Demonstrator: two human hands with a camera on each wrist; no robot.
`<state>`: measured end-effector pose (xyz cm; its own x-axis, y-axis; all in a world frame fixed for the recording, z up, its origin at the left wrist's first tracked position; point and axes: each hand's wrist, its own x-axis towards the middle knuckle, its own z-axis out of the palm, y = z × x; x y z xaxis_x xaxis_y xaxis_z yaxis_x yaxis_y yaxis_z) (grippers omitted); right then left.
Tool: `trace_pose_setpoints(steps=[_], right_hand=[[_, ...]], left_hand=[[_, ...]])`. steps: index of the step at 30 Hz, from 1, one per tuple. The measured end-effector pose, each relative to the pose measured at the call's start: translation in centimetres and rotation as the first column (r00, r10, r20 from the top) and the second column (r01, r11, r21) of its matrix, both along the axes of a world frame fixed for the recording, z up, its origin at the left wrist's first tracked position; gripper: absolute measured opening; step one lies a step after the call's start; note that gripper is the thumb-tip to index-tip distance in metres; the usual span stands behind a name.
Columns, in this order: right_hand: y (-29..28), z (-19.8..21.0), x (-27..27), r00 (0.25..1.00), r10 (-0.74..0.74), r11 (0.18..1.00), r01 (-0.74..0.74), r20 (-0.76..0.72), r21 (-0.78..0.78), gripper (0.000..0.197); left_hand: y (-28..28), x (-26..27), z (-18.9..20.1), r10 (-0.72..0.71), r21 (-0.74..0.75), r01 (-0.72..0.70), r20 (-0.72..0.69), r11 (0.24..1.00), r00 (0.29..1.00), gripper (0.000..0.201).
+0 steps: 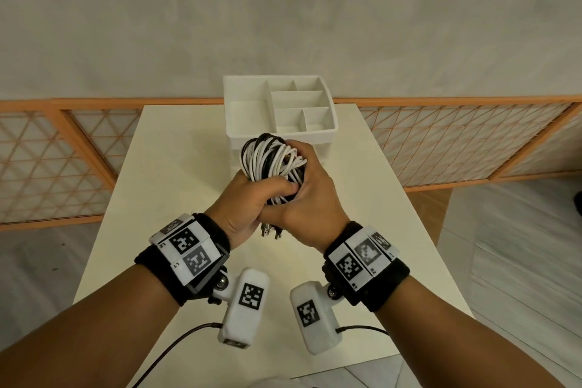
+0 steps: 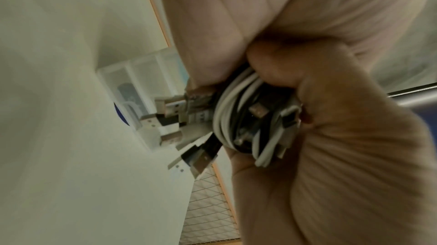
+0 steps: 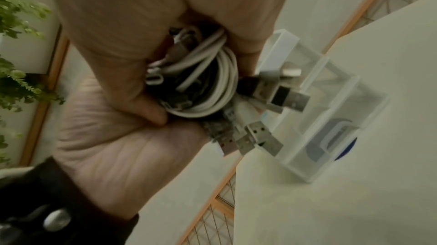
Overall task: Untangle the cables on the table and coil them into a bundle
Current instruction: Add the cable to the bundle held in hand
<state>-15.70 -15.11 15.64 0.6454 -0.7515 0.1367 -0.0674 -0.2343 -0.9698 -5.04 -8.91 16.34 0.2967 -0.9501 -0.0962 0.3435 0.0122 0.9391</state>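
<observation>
Above the middle of the pale cream rectangular table, both hands clasp a coiled bundle of white and black rubber-sheathed cables, held clear of the surface and just in front of the white plastic compartmented organiser box. The left hand curls round the lower part of the coil, thumb across the strands, and the right hand wraps it from the other side, fingers closed over the loops at the top. Several metal USB plugs stick out loose below the fists, and these look like the weak spot: nothing ties them in, so if either grip slackens, their weight could likely drag the tails out and let the loops spring open. The upper loops fan out unevenly above the fingers, so a squeeze in the wrong place might push a strand off the coil and knot it with its neighbours. Setting the bundle down unsecured would probably let the stiff cable uncoil.
</observation>
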Motion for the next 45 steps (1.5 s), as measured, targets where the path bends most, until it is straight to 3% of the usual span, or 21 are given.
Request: trace_pose_setpoints(steps=[3, 7, 10, 15, 20, 27, 31, 37, 41, 45], right_hand=[[-0.2, -0.1, 0.0, 0.998, -0.030, 0.998, 0.028, -0.052, -0.049, 0.084], [-0.7, -0.2, -0.6, 0.992, -0.001, 0.996, -0.011, -0.129, -0.088, 0.081], [-0.5, -0.1, -0.5, 0.989, 0.011, 0.995, -0.026, -0.148, -0.101, 0.085], [-0.6, -0.3, -0.2, 0.993, 0.003, 0.994, -0.016, -0.120, -0.111, 0.093], [-1.0, -0.7, -0.1, 0.992, -0.060, 0.992, 0.047, -0.107, -0.115, 0.085], [-1.1, -0.7, -0.2, 0.951, -0.100, 0.951, 0.005, -0.292, -0.308, 0.088], [-0.6, -0.9, -0.1, 0.917, -0.106, 0.914, -0.062, -0.385, -0.400, 0.087], [0.0, -0.6, 0.4, 0.894, -0.126, 0.910, -0.070, -0.431, -0.410, 0.085], [-0.3, -0.9, 0.8, 0.884, -0.155, 0.905, -0.051, -0.441, -0.422, 0.070], [-0.3, -1.7, 1.0, 0.855, -0.207, 0.891, -0.036, -0.475, -0.453, 0.060]], left_hand=[[0.0, 0.0, -0.3, -0.002, 0.054, 0.001, 0.029, 0.999, 1.000, 0.019], [0.4, 0.4, -0.8, -0.017, 0.089, 0.018, -0.013, 0.996, 1.000, 0.035], [0.3, -0.1, -1.0, 0.034, 0.115, -0.030, -0.025, 0.993, 0.999, 0.022], [0.0, -0.3, -1.1, 0.117, 0.165, -0.110, -0.029, 0.980, 0.993, 0.027], [0.0, -0.7, -0.7, 0.125, 0.153, -0.124, 0.005, 0.980, 0.992, 0.019], [0.3, -0.1, -1.0, 0.236, 0.135, -0.243, 0.066, 0.961, 0.970, 0.057], [0.2, -0.4, -2.2, 0.314, 0.168, -0.353, 0.217, 0.921, 0.924, 0.044], [-0.3, -0.8, -2.5, 0.388, 0.121, -0.509, 0.507, 0.852, 0.770, 0.031], [-0.4, -0.8, -2.6, 0.347, 0.129, -0.482, 0.539, 0.866, 0.767, 0.030], [-0.1, -1.0, -2.9, 0.265, 0.238, -0.431, 0.511, 0.870, 0.818, 0.034]])
